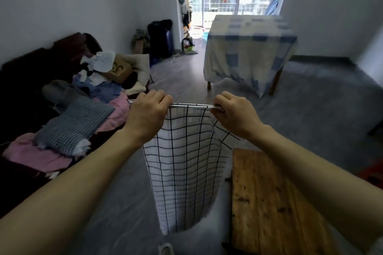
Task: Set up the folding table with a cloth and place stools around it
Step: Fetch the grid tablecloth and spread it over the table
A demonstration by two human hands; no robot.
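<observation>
The left grip and the right grip each pinch the top edge of the grid cloth, which runs level between them while the rest hangs down; the bare wooden bench lies low to the right, nearer the right grip

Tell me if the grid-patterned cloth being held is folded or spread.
Folded. The grid cloth hangs as a narrow strip from the left hand and right hand, with stacked layers showing along its top edge.

Cloth between sofa and nearer table
</observation>
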